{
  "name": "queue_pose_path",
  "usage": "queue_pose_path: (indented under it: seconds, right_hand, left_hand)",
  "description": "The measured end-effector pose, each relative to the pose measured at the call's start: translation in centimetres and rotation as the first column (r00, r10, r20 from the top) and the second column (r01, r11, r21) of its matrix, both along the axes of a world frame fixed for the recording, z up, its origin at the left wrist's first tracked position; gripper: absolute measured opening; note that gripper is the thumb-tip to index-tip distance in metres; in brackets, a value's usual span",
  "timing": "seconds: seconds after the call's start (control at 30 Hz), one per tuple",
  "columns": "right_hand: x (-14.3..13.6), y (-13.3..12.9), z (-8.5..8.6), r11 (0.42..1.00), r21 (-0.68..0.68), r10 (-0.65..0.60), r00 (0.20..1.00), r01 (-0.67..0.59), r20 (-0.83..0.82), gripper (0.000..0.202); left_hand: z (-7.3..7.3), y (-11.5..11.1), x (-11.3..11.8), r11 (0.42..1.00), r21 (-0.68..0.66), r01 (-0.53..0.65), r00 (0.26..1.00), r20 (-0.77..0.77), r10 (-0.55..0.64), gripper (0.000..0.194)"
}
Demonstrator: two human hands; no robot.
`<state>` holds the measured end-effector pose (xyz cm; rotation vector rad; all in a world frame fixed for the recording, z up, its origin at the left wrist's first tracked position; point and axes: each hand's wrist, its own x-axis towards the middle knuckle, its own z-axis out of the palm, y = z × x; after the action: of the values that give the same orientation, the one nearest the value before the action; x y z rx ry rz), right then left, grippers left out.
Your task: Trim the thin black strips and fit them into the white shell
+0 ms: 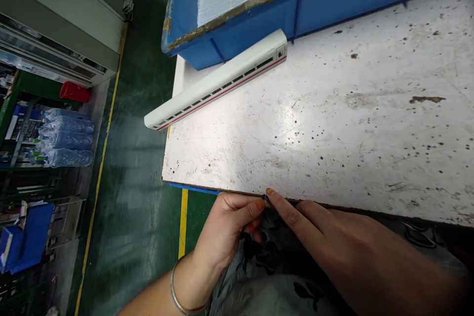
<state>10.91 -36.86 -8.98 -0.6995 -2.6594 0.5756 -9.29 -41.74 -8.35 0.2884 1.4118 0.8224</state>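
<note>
At the front edge of the worn white tabletop, my left hand is closed in a pinch, thumb against finger. A tiny dark piece shows at its fingertips, too small to name. My right hand meets it there, index fingertip beside the dark piece and the other fingers bent under. Its thumb is hidden, and what it grips, if anything, cannot be seen. Farther back on the table lies a white model train car shell with dark windows and a red stripe, slanting up to the right, apart from both hands.
A blue plastic crate with white ribbed sheet material inside stands along the table's back. To the left runs a green floor with yellow lines. Beyond it are shelves with wrapped bottles, a red container and blue bins.
</note>
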Motion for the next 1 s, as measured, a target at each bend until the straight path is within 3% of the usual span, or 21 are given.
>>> queue_pose_path:
  seconds: [0.87, 1.0]
  right_hand:
    - [-0.83, -0.98, -0.11, 0.986, 0.161, -0.058, 0.997, 0.051, 0.042, 0.072]
    - [-0.56, -0.85, -0.26, 0.992, 0.121, -0.045, 0.998, 0.039, 0.042, 0.075]
  left_hand:
    - [-0.15, -0.09, 0.27, 1.000, 0.001, -0.031, 0.999, 0.014, 0.031, 0.044]
    - [-0.26, -0.10, 0.12, 1.000, 0.014, -0.025, 1.000, 0.016, 0.025, 0.044]
